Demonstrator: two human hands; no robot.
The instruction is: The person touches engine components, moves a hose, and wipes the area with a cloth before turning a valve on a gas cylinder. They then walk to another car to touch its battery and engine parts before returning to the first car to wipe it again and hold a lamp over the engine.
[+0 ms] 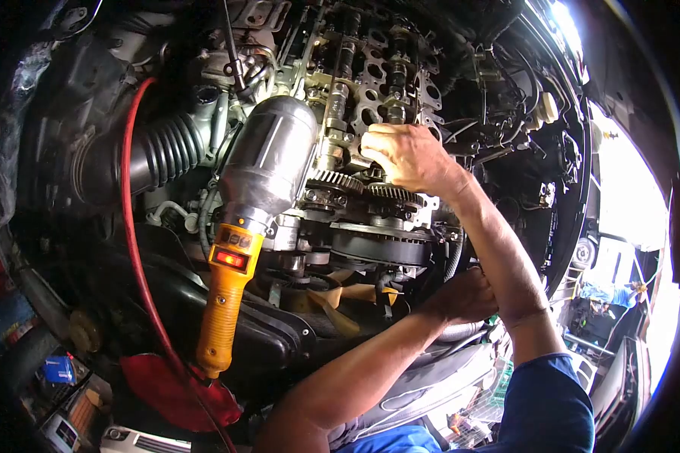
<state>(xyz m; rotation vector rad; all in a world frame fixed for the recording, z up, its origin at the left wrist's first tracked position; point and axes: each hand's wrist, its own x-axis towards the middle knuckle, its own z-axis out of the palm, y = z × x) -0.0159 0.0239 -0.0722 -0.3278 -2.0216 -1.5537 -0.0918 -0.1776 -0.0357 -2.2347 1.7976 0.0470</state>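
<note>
My right hand [409, 156] reaches over the opened engine [370, 72], just above the toothed gears [393, 195] at its front end. Its fingers are curled down against the cylinder head, and their tips are hidden, so I cannot make out what they grip. Lower down, my left hand [467, 296] is closed in shadow beside the engine's front, partly behind my right forearm. What it holds, if anything, is hidden. A camshaft [336, 106] lies exposed left of my right hand. Below the gears is a ribbed belt pulley [381, 245].
A yellow-handled work lamp [225, 302] with a metal hood stands left of the gears, its red switch lit. A red hose [131, 204] curves past a black ribbed intake duct [166, 155]. Yellowish fan blades [336, 302] sit below the pulley. A red cloth [170, 385] lies at lower left.
</note>
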